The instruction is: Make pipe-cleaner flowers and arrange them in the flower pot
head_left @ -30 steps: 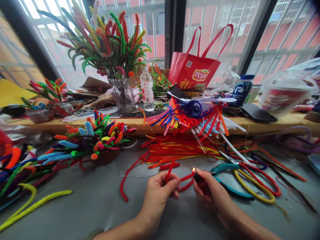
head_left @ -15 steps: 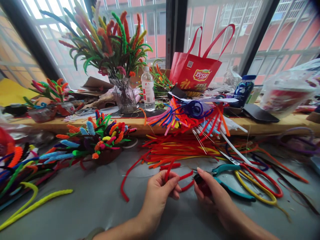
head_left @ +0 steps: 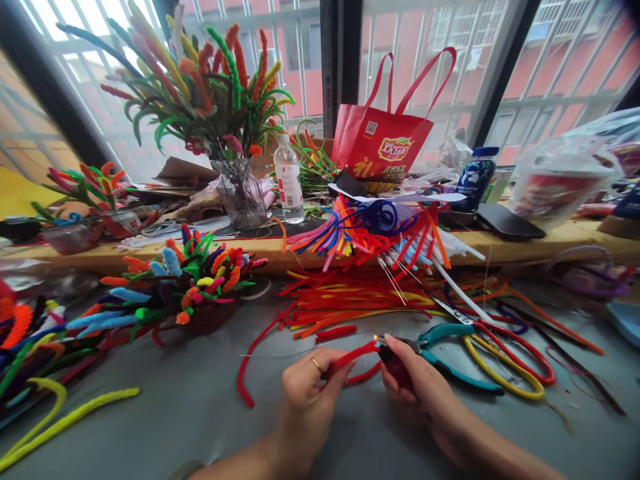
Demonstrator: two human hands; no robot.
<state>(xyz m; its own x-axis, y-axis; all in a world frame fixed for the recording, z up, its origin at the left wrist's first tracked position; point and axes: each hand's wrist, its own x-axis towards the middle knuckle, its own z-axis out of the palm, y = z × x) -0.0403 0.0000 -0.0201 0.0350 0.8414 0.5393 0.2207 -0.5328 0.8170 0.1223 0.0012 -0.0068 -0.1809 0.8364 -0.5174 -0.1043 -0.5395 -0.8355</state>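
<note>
My left hand [head_left: 313,393] pinches a red pipe cleaner [head_left: 359,353], whose tip points right toward my other hand. In my right hand [head_left: 417,380] is a dark red lighter [head_left: 395,367] with a black top, the thumb pressed on it. A small flame [head_left: 376,339] glows at the pipe cleaner's tip. Behind the fingers another red pipe cleaner [head_left: 369,375] curves on the table. A short red piece [head_left: 336,333] lies just beyond my left hand.
Pliers [head_left: 465,377] with teal handles and red-and-yellow scissors [head_left: 525,360] lie to the right. Beyond my hands spread red and yellow pipe cleaners [head_left: 340,300]. Bundled colourful stems [head_left: 175,287] stand left. On the wooden ledge [head_left: 280,257] are a water bottle [head_left: 289,180] and a red bag [head_left: 383,140].
A flame has appeared at the lighter. My left hand has turned, bringing the pipe cleaner's tip up to it. The whole view has shifted slightly.
</note>
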